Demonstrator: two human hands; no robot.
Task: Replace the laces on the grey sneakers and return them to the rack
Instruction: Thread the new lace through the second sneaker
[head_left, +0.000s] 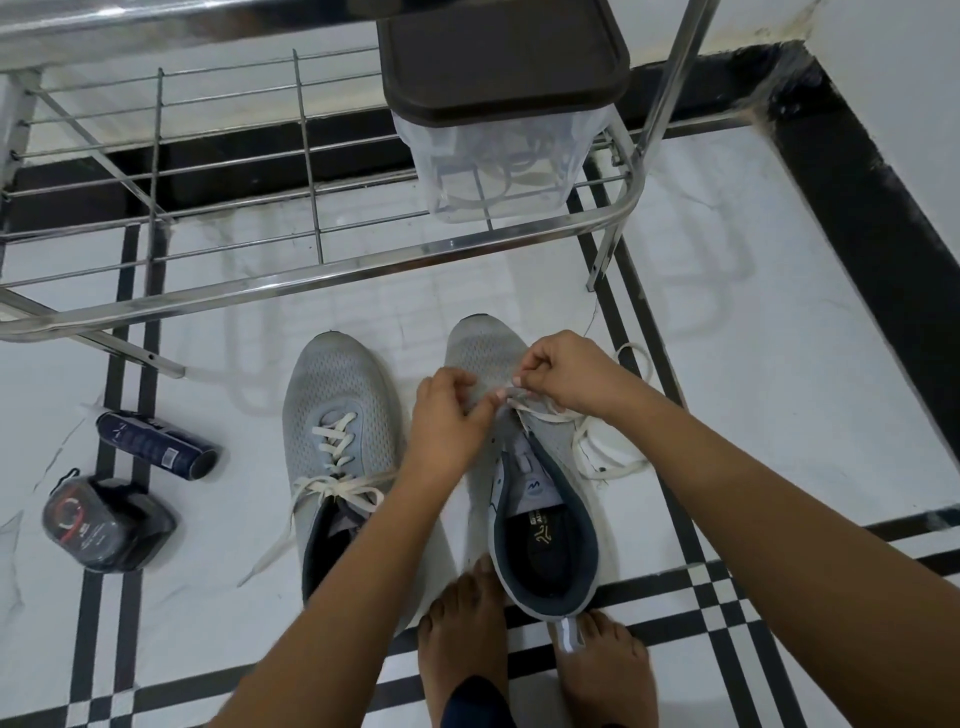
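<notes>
Two grey sneakers stand side by side on the tiled floor. The left sneaker (337, 415) is laced with a cream lace tied loosely. The right sneaker (540, 499) has most of its eyelets bare. Its cream lace (597, 447) runs through the front eyelets and trails in loops on the floor to the right. My left hand (447, 421) holds the shoe's upper by the front eyelets. My right hand (566, 374) pinches the cream lace just above them. The steel rack (363, 270) stands just beyond the shoes.
A clear box with a dark lid (498, 130) sits on the rack's lower shelf, with laces inside. A dark blue spray can (156, 441) lies at the left, with a clear packet (104, 525) beside it. My bare feet (467, 634) are at the right sneaker's heel.
</notes>
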